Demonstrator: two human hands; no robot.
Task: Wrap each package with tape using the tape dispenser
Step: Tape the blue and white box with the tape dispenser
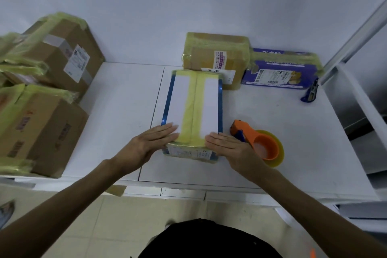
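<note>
A white package with blue edges (178, 100) lies on the white table (117, 100), a yellow tape strip running down the middle of its top. My left hand (152, 142) lies flat with fingers together on its near left corner. My right hand (228, 148) lies flat on the near right corner. Neither hand grips anything. The orange tape dispenser (259, 144) with a yellow tape roll rests on the table just right of my right hand.
Taped brown cartons (58, 54) are stacked at the left. A taped brown box (215, 58) and a purple box (280, 69) stand at the back. A blue cutter (311, 91) lies at the right by a white shelf frame (356, 33).
</note>
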